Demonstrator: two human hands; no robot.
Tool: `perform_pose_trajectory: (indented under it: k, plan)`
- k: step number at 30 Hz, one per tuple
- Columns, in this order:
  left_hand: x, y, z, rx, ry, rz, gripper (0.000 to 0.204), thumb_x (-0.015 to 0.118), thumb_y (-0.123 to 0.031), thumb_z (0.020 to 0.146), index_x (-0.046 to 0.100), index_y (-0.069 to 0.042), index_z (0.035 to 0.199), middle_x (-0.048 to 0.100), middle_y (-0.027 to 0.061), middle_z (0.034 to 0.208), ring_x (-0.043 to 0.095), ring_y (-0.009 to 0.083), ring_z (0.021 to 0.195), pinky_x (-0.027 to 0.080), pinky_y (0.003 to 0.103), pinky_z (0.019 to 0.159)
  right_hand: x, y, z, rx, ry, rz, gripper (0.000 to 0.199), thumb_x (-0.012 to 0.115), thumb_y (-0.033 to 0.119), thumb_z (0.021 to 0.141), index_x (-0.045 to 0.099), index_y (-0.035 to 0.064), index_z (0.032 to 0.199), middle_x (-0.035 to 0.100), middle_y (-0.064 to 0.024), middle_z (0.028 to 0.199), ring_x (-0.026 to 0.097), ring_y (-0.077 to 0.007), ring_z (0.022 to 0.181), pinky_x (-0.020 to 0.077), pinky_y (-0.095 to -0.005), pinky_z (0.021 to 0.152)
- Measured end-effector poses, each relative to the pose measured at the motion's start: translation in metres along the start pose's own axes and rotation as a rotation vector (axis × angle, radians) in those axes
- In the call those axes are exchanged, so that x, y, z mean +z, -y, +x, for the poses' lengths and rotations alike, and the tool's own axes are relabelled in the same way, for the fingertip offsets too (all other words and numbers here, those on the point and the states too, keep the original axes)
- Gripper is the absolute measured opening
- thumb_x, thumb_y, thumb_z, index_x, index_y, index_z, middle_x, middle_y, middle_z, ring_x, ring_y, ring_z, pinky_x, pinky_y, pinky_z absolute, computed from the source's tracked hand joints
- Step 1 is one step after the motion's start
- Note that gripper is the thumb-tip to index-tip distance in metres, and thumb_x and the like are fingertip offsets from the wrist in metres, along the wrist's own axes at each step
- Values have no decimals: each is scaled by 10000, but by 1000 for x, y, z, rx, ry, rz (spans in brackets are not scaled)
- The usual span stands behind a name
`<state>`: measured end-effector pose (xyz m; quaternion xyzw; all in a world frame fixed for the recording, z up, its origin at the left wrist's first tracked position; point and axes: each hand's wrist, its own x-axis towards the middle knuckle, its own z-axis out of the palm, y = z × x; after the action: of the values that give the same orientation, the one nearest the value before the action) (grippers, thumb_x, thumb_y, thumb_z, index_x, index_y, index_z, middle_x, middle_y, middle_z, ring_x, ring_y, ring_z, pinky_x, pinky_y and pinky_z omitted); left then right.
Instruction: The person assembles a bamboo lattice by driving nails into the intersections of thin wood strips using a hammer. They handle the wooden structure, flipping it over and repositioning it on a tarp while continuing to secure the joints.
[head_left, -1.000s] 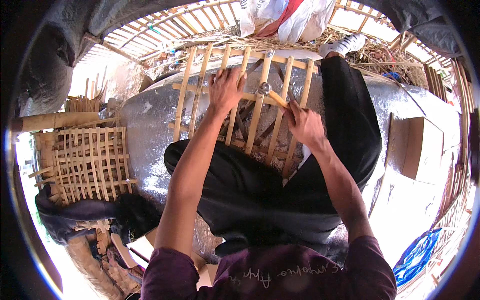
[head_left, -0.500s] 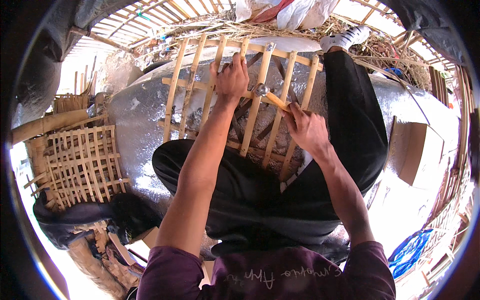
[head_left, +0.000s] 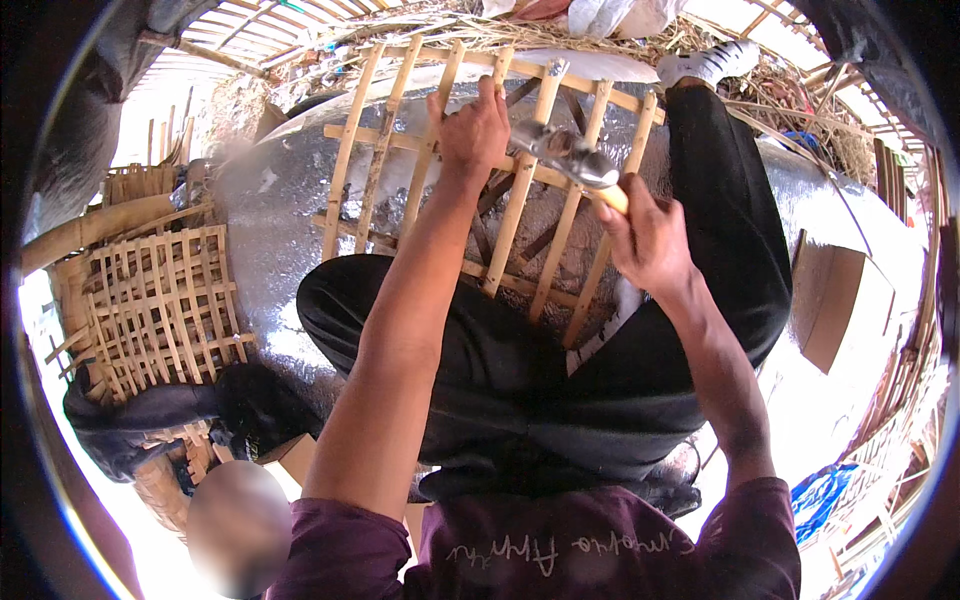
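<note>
A lattice of bamboo slats (head_left: 520,200), long strips crossed by a few cross strips, stands propped before my bent legs. My left hand (head_left: 470,130) is closed round one of its long slats near the top. In my right hand (head_left: 650,235) is a hammer (head_left: 606,180), gripped by its short light wooden handle. The metal head, smeared by motion, is raised in front of the lattice's upper right part, to the right of my left hand. Whether it touches any slat I cannot tell.
A woven bamboo panel (head_left: 165,310) lies to the left. On the right are a cardboard piece (head_left: 830,305) and a blue plastic sheet (head_left: 825,500). My shoe (head_left: 710,62) rests beside dry straw at the far right. A blurred round patch is at lower left.
My right hand has moved slightly right, and the hammer head has come off the slat it was over, swinging up in a blur. My left hand keeps its grip on the lattice.
</note>
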<state>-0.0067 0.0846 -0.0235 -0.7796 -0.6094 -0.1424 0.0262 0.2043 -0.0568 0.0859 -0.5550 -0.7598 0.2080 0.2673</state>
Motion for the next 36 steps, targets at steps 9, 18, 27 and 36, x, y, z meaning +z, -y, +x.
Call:
perform_pose_trajectory:
  k: [9, 18, 27, 36]
  plan:
    - [-4, -3, 0, -1, -24, 0, 203, 455, -322, 984, 535, -157, 1071, 611, 124, 512, 640, 305, 510, 298, 463, 982, 13, -12, 5, -2, 26, -41, 247, 577, 294, 949, 551, 51, 989, 581, -136, 545, 630, -317, 482, 504, -405, 437]
    - [-2, -5, -2, 14, -75, -35, 165, 492, -316, 974, 538, -168, 1029, 606, 114, 501, 632, 276, 478, 333, 421, 933, 22, -17, 2, 16, 103, -211, 257, 574, 308, 950, 567, 53, 981, 620, -141, 591, 635, -315, 494, 518, -398, 448]
    - [-2, -9, -1, 32, -69, -44, 188, 469, -315, 982, 552, -163, 1057, 599, 111, 491, 627, 282, 477, 291, 444, 972, 33, -48, -10, -9, 174, -257, 308, 559, 309, 960, 550, 12, 1041, 563, -107, 508, 599, -307, 428, 495, -416, 428]
    - [1, -4, -1, -16, -12, 4, 206, 467, -346, 981, 552, -181, 1071, 600, 99, 493, 642, 297, 499, 300, 430, 980, 30, -33, -8, 30, 109, -113, 310, 546, 308, 966, 545, 10, 1050, 601, -143, 561, 623, -323, 462, 503, -413, 426]
